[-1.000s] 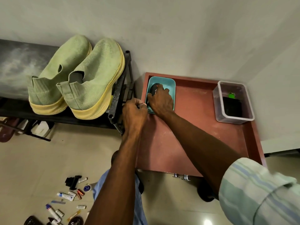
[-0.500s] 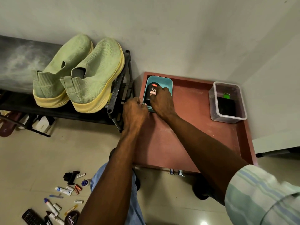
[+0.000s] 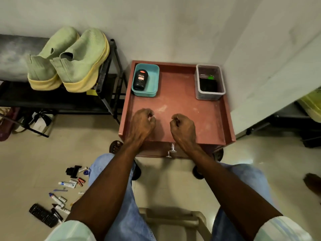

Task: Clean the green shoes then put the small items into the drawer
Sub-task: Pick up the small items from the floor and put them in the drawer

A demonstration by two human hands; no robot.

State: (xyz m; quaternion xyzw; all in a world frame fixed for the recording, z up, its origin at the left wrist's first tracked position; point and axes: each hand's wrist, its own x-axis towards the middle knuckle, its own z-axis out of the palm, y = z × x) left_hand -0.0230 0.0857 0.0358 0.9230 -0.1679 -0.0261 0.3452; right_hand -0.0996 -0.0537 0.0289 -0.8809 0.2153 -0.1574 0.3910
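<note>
Wide view down onto the pale tiled floor (image 3: 26,162), and against the wall stands the black shoe rack (image 3: 107,79), its top shelf carrying the pair of green shoes (image 3: 69,60); they sit side by side, touching, heels toward the camera, yellow soles along the shelf's front edge; just to the right of the rack sits the reddish-brown drawer unit (image 3: 182,105), its rimmed top like a shallow tray, a metal handle (image 3: 172,150) showing on the front face below; the person's knees in blue jeans (image 3: 121,197) flank a beige stool (image 3: 170,221), both bare forearms reaching forward over the cabinet's near edge; in the far left corner of the top is a teal tray (image 3: 153,79) with a black bottle (image 3: 141,80) lying in it, red and white label up; in the far right corner is a clear plastic box (image 3: 210,94) holding something dark and a small green piece, what exactly I can't make out; now the hands; the left hand (image 3: 143,121) hovers over the near left part of the top, fingers curled in loosely, nothing in it; the right hand (image 3: 183,126) sits just beside it, apart from it, fingers likewise curled inward and holding nothing; down on the floor by the left knee lies the scatter of small items (image 3: 67,185), tubes, markers, batteries, a black clip; nearest the camera among them is a dark remote (image 3: 42,214).
</note>
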